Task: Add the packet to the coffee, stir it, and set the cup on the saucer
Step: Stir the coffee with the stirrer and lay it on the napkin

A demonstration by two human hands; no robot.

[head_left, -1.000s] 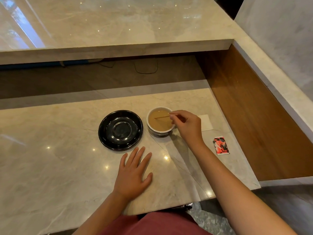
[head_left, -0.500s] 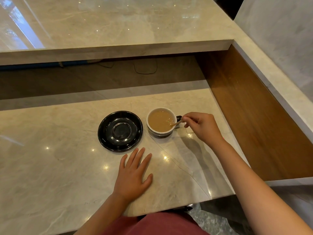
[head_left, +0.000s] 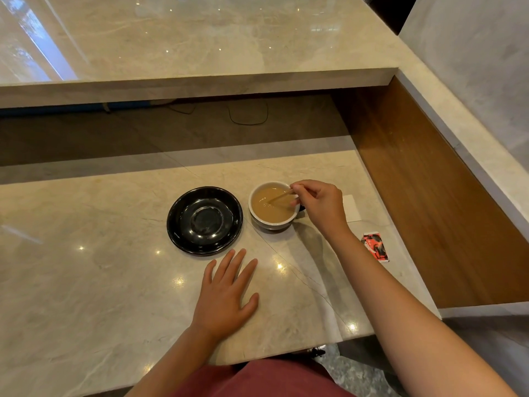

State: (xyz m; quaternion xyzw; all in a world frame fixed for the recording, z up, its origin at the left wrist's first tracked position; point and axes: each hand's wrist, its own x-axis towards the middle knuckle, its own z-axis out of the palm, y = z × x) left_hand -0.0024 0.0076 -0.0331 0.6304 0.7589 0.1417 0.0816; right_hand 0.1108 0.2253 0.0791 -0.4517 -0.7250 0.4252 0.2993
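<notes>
A white cup [head_left: 272, 223] of light brown coffee stands on the marble counter. Just left of it, not touching, sits the black saucer [head_left: 204, 220], with nothing on it. My right hand [head_left: 320, 203] hovers over the cup's right rim and pinches a thin wooden stir stick [head_left: 279, 196], whose lower end dips into the coffee. My left hand [head_left: 226, 296] lies flat on the counter in front of the saucer, fingers spread. A red and black packet [head_left: 375, 246] lies on the counter to the right of my forearm.
A white napkin [head_left: 351, 209] lies behind my right hand. A wooden side panel [head_left: 429, 202] walls the counter on the right. A raised marble shelf [head_left: 200, 78] overhangs the back. The counter's front edge [head_left: 286, 352] is close to my body.
My right hand swung the stir stick out to the cup's right side, then back over the rim with the tip deeper in the coffee. The left hand, cup and saucer stayed put.
</notes>
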